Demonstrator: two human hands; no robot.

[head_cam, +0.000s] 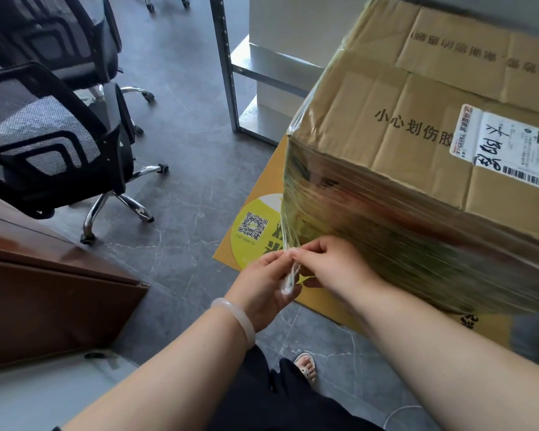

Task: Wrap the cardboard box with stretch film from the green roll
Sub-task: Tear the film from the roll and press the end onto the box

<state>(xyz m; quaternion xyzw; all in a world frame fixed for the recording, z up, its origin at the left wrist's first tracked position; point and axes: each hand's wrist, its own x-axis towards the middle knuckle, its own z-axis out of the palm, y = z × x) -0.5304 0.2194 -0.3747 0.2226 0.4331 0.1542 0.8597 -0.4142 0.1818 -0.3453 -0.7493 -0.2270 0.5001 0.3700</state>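
While the large brown cardboard box stands on a yellow printed board laid on the grey tiled floor, layers of shiny clear stretch film cover its near side. At the box's lower left corner the film gathers into a twisted white tail. The left hand, with a pale bangle on its wrist, pinches this tail, and the right hand pinches it just beside. Two black mesh office chairs stand well apart on the left.
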